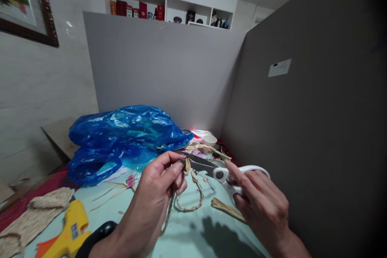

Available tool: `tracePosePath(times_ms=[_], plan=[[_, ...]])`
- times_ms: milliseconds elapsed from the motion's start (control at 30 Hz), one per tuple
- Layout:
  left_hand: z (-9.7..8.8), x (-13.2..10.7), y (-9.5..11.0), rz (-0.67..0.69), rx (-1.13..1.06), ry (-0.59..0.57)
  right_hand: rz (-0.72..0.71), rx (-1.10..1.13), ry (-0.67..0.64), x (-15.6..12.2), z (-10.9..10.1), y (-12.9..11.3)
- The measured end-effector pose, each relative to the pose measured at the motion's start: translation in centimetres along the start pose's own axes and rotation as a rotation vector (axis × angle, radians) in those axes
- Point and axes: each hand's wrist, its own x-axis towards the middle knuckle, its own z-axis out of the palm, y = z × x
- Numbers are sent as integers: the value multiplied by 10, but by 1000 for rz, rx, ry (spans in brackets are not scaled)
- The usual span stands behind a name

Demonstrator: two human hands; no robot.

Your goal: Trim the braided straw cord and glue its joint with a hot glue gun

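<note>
Cord [188, 210] pinched in my left fingers [173, 172], loop just beside them; my right fingers [240, 172] grip the scissors [220, 175], blades around a strip [188, 165], held close for steadiness I guess.

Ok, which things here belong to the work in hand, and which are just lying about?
Most likely belonging:
scissors in the right hand
twisted cord in the left hand
bundle of dry strips

Apparently just lying about now:
blue plastic bag
yellow glue gun
pink binder clip
white bowl
</note>
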Motion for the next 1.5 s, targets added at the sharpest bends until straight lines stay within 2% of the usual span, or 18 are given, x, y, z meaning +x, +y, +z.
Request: tracePosePath(times_ms=[200, 367, 567, 867, 1033, 1200, 1333, 1500], plan=[[0, 1, 1, 19, 49, 4, 13, 100, 14, 4, -2, 0], [-1, 2, 2, 6, 63, 10, 140, 295, -40, 2, 5, -5], [-4, 2, 5, -4, 22, -10, 220, 381, -93, 5, 5, -11], [-4, 4, 3, 22, 112, 54, 145, 263, -165, 5, 2, -9], [-1, 3, 2, 30, 168, 74, 91, 183, -106, 2, 4, -8], [-3, 1, 0, 74, 227, 13, 55, 154, -61, 1, 4, -7], [-7, -2, -2, 55, 268, -36, 1, 114, -4, 3, 0, -7], [-1, -6, 3, 65, 265, -20, -23, 119, 13, 6, -5, -8]])
